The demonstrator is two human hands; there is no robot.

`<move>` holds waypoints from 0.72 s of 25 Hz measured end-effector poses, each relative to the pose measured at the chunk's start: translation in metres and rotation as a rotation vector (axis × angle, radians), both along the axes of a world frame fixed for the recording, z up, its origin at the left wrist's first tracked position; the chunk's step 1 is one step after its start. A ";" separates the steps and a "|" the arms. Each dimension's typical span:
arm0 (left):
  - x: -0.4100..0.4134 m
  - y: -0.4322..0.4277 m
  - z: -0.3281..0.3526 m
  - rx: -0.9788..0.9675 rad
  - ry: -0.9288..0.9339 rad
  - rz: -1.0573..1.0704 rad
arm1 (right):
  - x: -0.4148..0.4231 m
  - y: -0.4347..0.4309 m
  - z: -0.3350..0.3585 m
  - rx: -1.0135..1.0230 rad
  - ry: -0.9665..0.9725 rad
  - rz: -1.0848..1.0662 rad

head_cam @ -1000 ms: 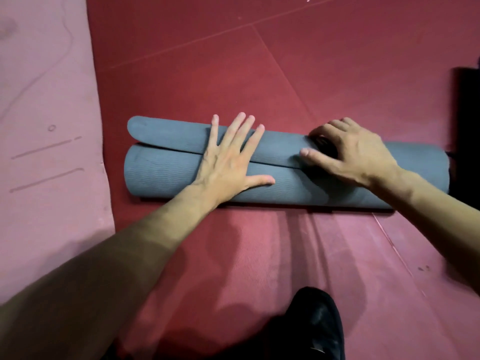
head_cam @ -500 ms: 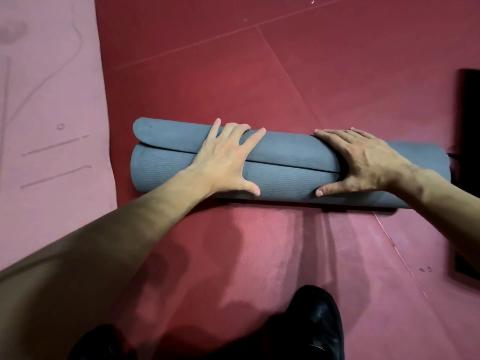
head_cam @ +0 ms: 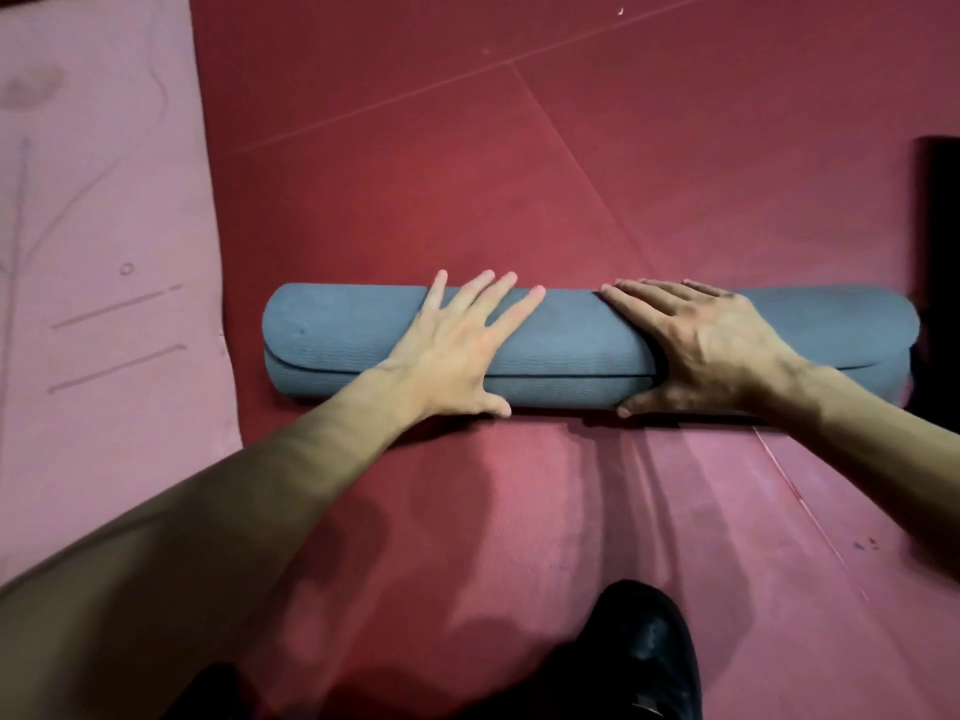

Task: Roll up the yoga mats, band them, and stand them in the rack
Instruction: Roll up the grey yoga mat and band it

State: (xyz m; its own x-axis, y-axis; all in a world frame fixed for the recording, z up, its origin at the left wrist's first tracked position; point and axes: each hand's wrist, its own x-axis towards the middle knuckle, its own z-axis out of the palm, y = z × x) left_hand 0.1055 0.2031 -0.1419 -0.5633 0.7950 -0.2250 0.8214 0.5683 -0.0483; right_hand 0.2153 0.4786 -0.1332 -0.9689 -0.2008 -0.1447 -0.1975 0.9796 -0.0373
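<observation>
A person's two bare hands press down on a rolled blue-grey yoga mat (head_cam: 337,330) lying crosswise on the red padded floor (head_cam: 467,148) at the centre of the frame. The left hand (head_cam: 457,345) lies flat on the middle of the roll, its fingers straight and spread toward the far side and its thumb tucked down against the near side, gripping nothing. The right hand (head_cam: 696,345) rests just beside it to the right. It is likewise open, with its fingers stretched over the top of the roll and angled toward the left and its thumb low on the near face. The mat's outer edge runs as a dark seam along the near side of the roll, passing under both palms, and its rounded corner shows at the left end. The roll's right end lies close to a dark upright object (head_cam: 940,226) at the right edge of the frame; whether the two touch cannot be told. A pale pink mat (head_cam: 104,252) printed with faint lines lies flat along the left side of the frame, apart from the roll. At the bottom centre, a black shoe (head_cam: 644,652) rests on the red floor below the hands, with both bare forearms reaching up from the lower corners.
</observation>
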 end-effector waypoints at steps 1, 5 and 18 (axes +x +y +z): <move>0.000 -0.001 -0.001 -0.023 0.014 -0.005 | 0.002 -0.003 0.000 0.008 -0.001 -0.005; 0.000 -0.008 -0.003 0.099 0.068 -0.073 | 0.009 -0.010 -0.004 0.073 -0.002 -0.027; 0.006 -0.050 0.006 0.226 0.219 -0.039 | 0.011 -0.042 -0.011 -0.010 0.150 -0.115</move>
